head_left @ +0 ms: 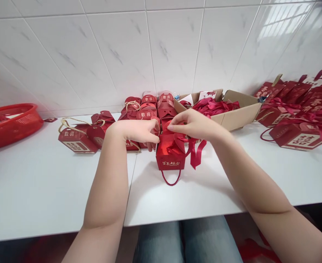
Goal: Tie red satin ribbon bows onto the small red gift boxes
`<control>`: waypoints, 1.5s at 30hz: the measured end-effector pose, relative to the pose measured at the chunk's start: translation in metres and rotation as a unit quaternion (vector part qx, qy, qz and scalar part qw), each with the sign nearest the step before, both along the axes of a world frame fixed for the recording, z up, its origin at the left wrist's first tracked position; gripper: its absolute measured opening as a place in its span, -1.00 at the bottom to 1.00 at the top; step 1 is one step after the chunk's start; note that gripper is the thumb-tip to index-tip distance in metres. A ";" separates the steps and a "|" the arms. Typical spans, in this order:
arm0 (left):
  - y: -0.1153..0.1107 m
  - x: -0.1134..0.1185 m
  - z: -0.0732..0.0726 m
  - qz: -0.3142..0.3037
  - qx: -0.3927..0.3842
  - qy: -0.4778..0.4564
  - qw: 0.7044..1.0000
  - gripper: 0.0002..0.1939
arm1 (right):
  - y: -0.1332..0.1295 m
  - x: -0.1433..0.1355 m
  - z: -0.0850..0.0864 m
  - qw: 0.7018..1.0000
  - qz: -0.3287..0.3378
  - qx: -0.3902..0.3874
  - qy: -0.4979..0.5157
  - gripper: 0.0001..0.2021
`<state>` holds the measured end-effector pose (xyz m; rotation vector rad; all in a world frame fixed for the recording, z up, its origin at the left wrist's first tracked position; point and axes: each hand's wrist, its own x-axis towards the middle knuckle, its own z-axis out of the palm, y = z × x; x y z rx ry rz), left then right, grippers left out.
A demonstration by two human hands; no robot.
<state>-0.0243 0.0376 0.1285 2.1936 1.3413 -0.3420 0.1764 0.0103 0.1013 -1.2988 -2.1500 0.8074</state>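
Note:
A small red paper gift box point(171, 165) with gold lettering stands near the middle of the white table, its top partly unfolded. A dark red cord handle point(171, 185) hangs over its front, and a red ribbon point(196, 155) trails from its right side. My left hand point(141, 131) has its thumb and fingers closed at the box's back left edge. Above the back of the box, my right hand point(192, 124) is closed in a pinch at the top flap. The fingertips partly hide the flap, and the inside of the box shows only partly.
Several red boxes point(147, 115) stand behind the hands, others point(77, 140) with twine handles to the left. A cardboard carton point(229, 120) holds red ribbons. A red plastic basket point(26, 128) sits far left; more ribboned boxes point(300, 135) crowd the right. A tiled wall bounds the table.

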 end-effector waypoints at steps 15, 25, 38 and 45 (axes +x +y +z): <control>0.003 -0.004 -0.003 0.027 -0.009 -0.028 0.999 -0.67 | 0.009 -0.033 -0.029 0.996 -0.088 0.033 0.004 -0.74; -0.002 -0.002 0.004 0.018 0.002 -0.002 1.000 -0.75 | 0.016 -0.041 -0.042 0.998 -0.061 0.012 -0.003 -0.69; -0.001 -0.005 0.004 0.016 -0.018 -0.034 0.999 -0.85 | 0.011 -0.041 -0.040 0.999 -0.036 -0.007 0.024 -0.70; -0.004 -0.008 0.007 0.050 0.121 -0.099 0.987 -0.90 | 0.007 -0.027 -0.025 0.997 -0.052 0.043 0.022 -0.74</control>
